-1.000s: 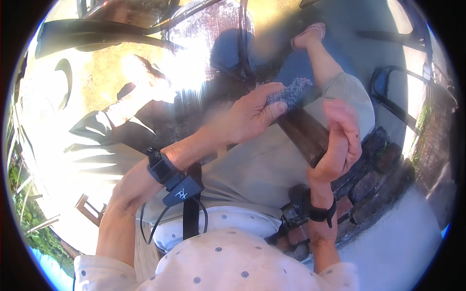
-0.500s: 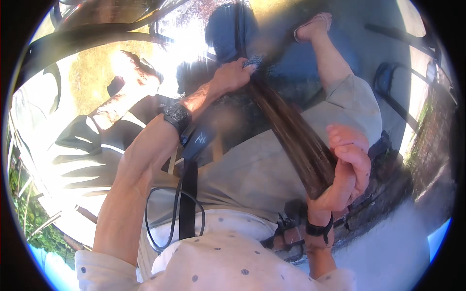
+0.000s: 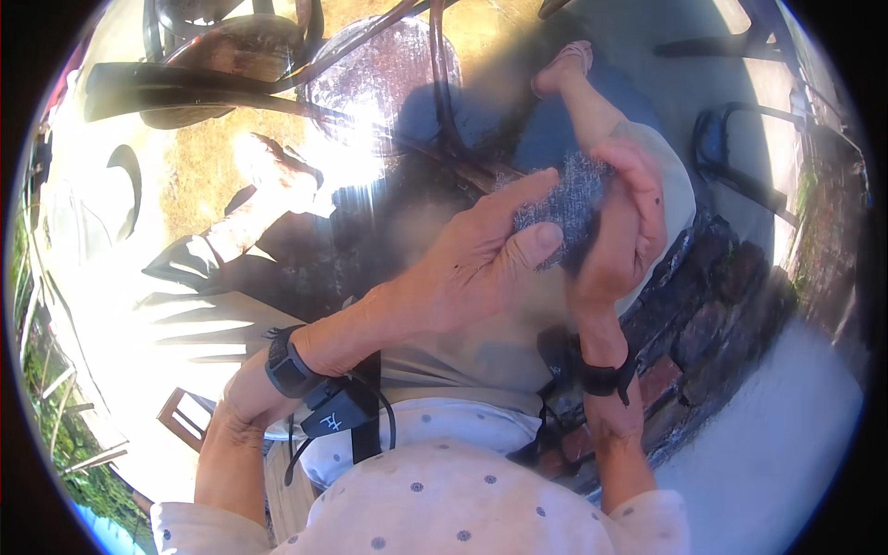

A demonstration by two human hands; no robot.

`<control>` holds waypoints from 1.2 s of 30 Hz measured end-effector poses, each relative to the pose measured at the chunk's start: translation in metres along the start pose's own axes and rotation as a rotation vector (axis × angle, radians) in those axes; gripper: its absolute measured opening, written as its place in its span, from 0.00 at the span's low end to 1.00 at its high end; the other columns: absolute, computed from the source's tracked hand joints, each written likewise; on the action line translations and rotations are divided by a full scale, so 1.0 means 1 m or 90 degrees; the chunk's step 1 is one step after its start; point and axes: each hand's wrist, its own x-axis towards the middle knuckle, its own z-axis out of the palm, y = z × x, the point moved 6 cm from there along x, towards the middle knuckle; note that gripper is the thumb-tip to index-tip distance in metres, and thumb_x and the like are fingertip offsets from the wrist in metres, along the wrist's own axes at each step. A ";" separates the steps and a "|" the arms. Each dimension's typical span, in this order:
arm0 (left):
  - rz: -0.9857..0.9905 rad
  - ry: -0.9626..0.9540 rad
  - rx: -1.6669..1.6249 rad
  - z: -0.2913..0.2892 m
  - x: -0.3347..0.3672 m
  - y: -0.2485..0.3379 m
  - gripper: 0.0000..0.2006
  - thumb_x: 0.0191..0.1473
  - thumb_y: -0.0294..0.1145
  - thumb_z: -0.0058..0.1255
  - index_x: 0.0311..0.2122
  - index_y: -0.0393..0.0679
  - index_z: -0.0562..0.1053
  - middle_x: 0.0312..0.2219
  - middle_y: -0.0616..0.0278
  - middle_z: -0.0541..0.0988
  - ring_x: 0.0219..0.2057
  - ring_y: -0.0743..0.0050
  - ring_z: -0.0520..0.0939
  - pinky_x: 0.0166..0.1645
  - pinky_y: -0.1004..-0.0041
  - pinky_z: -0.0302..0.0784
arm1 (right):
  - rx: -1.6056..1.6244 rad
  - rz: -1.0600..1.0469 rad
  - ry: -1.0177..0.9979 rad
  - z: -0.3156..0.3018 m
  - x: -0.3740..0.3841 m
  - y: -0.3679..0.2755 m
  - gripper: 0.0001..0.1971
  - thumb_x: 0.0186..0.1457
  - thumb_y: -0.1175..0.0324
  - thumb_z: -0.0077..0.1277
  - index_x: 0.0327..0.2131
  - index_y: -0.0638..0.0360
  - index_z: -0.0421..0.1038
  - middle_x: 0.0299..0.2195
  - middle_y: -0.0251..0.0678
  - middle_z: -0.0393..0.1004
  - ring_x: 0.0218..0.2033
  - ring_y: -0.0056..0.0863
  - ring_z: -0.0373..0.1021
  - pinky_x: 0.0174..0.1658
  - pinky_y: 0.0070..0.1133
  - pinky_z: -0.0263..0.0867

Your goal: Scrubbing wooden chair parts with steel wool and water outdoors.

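My left hand (image 3: 481, 250) presses a dark blue-grey sheet of sandpaper (image 3: 564, 208), speckled with pale dust, against a dark brown wooden chair part (image 3: 474, 174). Its thumb and fingers lie along the sheet. Most of that wooden part is hidden behind the sheet and my hands. Just right of the sandpaper, my right hand (image 3: 627, 217) curls around the near end of the wood, fingers bent over it. What lies inside its palm is mostly covered. A round, worn seat (image 3: 384, 79) is beyond my hands, with curved wooden pieces crossing in front of it.
Another brown chair seat (image 3: 236, 57) and a thick dark bar (image 3: 176, 92) are at the upper left. My bare feet are spread to either side. A dark chair frame (image 3: 731, 153) is at the right, near a stone edging (image 3: 703, 324). Strong sunlight washes out the left.
My left hand has slid with the sandpaper down the wood toward my right hand. The wooden part has tilted and its near end has risen away from my lap, with my right hand around it.
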 end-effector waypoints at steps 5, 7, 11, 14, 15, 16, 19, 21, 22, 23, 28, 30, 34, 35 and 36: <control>-0.112 -0.012 0.246 -0.028 0.041 -0.037 0.23 0.58 0.40 0.40 0.53 0.36 0.59 0.42 0.62 0.70 0.43 0.81 0.67 0.48 0.79 0.64 | -0.076 -0.025 -0.036 -0.006 -0.009 -0.002 0.14 0.49 0.83 0.33 0.34 0.66 0.70 0.37 0.41 0.67 0.39 0.25 0.63 0.43 0.17 0.57; -0.201 -0.021 0.268 -0.023 0.040 -0.041 0.23 0.58 0.40 0.40 0.53 0.35 0.59 0.42 0.62 0.70 0.43 0.81 0.67 0.48 0.79 0.64 | -0.080 -0.013 -0.016 -0.009 -0.009 -0.001 0.14 0.48 0.83 0.33 0.35 0.66 0.70 0.38 0.40 0.67 0.39 0.25 0.63 0.43 0.18 0.58; -0.006 -0.022 0.170 0.009 0.014 -0.002 0.19 0.56 0.39 0.42 0.48 0.37 0.64 0.42 0.50 0.69 0.42 0.61 0.71 0.46 0.70 0.67 | -0.065 0.010 -0.008 -0.009 -0.011 -0.001 0.14 0.48 0.83 0.33 0.35 0.66 0.70 0.38 0.40 0.66 0.40 0.25 0.62 0.44 0.19 0.57; 0.053 -0.038 0.149 0.001 0.017 -0.009 0.21 0.58 0.37 0.40 0.53 0.36 0.60 0.41 0.63 0.70 0.42 0.81 0.68 0.48 0.78 0.64 | 0.020 0.020 0.011 -0.006 -0.007 0.001 0.13 0.50 0.82 0.33 0.35 0.66 0.69 0.39 0.39 0.66 0.40 0.25 0.62 0.44 0.19 0.57; 0.055 -0.035 0.153 -0.012 0.020 -0.025 0.21 0.58 0.37 0.40 0.53 0.36 0.60 0.41 0.63 0.70 0.42 0.81 0.68 0.48 0.78 0.64 | -0.025 0.009 -0.006 -0.004 -0.009 0.000 0.13 0.51 0.81 0.34 0.36 0.66 0.70 0.38 0.39 0.66 0.40 0.25 0.62 0.44 0.19 0.57; -0.031 0.032 0.242 -0.033 0.025 -0.051 0.20 0.58 0.38 0.40 0.52 0.36 0.61 0.39 0.64 0.71 0.41 0.82 0.68 0.47 0.79 0.64 | -0.073 -0.005 -0.023 -0.004 -0.009 -0.001 0.12 0.51 0.81 0.35 0.36 0.66 0.70 0.38 0.39 0.67 0.40 0.25 0.62 0.44 0.19 0.57; -0.117 0.098 0.339 -0.062 0.038 -0.059 0.20 0.58 0.41 0.38 0.48 0.35 0.63 0.35 0.58 0.73 0.37 0.73 0.71 0.44 0.76 0.66 | -0.090 0.021 -0.017 0.001 -0.008 0.000 0.11 0.53 0.79 0.37 0.38 0.66 0.69 0.38 0.38 0.67 0.40 0.23 0.63 0.44 0.17 0.58; -0.121 0.097 0.353 -0.064 0.037 -0.053 0.20 0.58 0.43 0.37 0.46 0.34 0.65 0.33 0.52 0.74 0.34 0.64 0.74 0.43 0.72 0.67 | -0.024 0.081 -0.004 0.007 0.000 -0.007 0.11 0.54 0.77 0.38 0.39 0.66 0.68 0.38 0.36 0.67 0.40 0.22 0.63 0.45 0.16 0.57; -0.123 0.130 0.323 -0.067 0.038 -0.038 0.20 0.58 0.42 0.36 0.45 0.34 0.65 0.33 0.53 0.74 0.35 0.67 0.74 0.42 0.72 0.68 | 0.048 0.133 0.005 0.012 0.006 -0.007 0.10 0.55 0.75 0.38 0.40 0.66 0.68 0.39 0.35 0.67 0.41 0.20 0.62 0.46 0.15 0.56; -0.125 0.163 0.294 -0.071 0.039 -0.027 0.20 0.59 0.42 0.35 0.45 0.33 0.65 0.33 0.55 0.74 0.35 0.70 0.74 0.40 0.73 0.68 | 0.054 0.125 0.012 0.013 0.007 -0.009 0.10 0.55 0.75 0.38 0.40 0.66 0.68 0.39 0.35 0.67 0.41 0.20 0.62 0.46 0.15 0.56; -0.029 0.165 -0.088 -0.067 0.033 0.022 0.21 0.60 0.44 0.34 0.45 0.34 0.66 0.36 0.64 0.73 0.37 0.83 0.72 0.44 0.79 0.67 | 0.193 0.253 0.063 -0.005 0.000 0.013 0.15 0.56 0.70 0.43 0.47 0.65 0.65 0.40 0.33 0.67 0.40 0.20 0.63 0.47 0.15 0.57; -0.031 0.107 0.086 -0.047 0.040 0.042 0.20 0.60 0.43 0.33 0.46 0.35 0.66 0.37 0.63 0.73 0.38 0.81 0.72 0.44 0.78 0.68 | 0.223 0.216 0.046 -0.004 0.005 0.003 0.17 0.56 0.68 0.44 0.48 0.64 0.64 0.41 0.33 0.67 0.40 0.19 0.63 0.46 0.15 0.57; 0.123 -0.039 0.167 0.016 0.044 0.057 0.22 0.60 0.43 0.32 0.52 0.37 0.62 0.43 0.60 0.70 0.44 0.77 0.70 0.49 0.78 0.65 | 0.140 0.086 0.012 0.005 0.023 -0.016 0.17 0.52 0.67 0.47 0.45 0.64 0.66 0.38 0.32 0.69 0.37 0.17 0.64 0.44 0.15 0.60; 0.165 -0.044 0.183 0.023 0.043 0.062 0.24 0.60 0.46 0.33 0.53 0.38 0.61 0.44 0.60 0.69 0.45 0.78 0.70 0.49 0.78 0.64 | 0.141 0.079 0.021 0.000 0.026 -0.019 0.17 0.52 0.67 0.47 0.45 0.64 0.66 0.38 0.32 0.69 0.37 0.17 0.64 0.44 0.15 0.60; 0.090 -0.037 0.133 0.023 0.041 0.057 0.25 0.60 0.46 0.32 0.54 0.37 0.59 0.48 0.58 0.66 0.48 0.74 0.68 0.53 0.74 0.61 | 0.250 0.151 0.059 -0.007 0.028 -0.013 0.15 0.51 0.68 0.48 0.43 0.64 0.67 0.35 0.32 0.69 0.35 0.17 0.65 0.43 0.14 0.60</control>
